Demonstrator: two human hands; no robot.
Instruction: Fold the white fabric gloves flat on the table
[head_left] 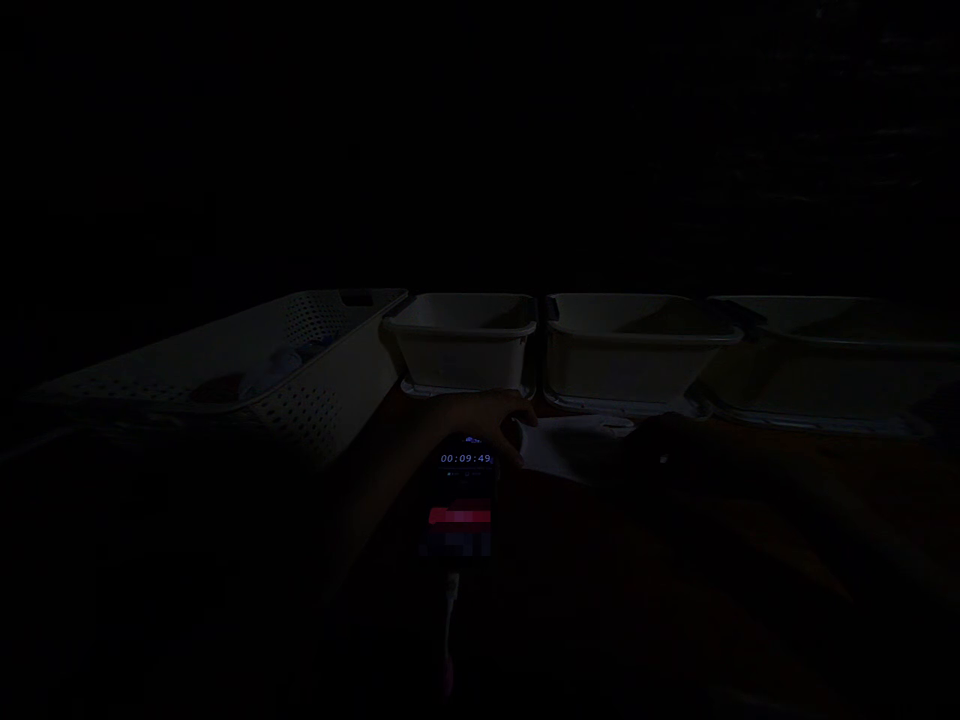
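The picture is very dark. My left hand (487,412) reaches over a phone (463,490) with a lit screen. Its thumb and fingers curve around the left end of a flat, pale object (566,447), whose kind I cannot make out. At that object's right end, my right hand (654,448) is mostly lost in shadow, and its fingers cannot be told apart. Just beyond the hands stand a pale bin (463,358) and a second pale bin (626,368).
At the left is a perforated white basket (360,385) with a few dim items inside. A third pale bin (817,385) stands at the right. From the phone a white cable (450,615) runs toward me. The background is black.
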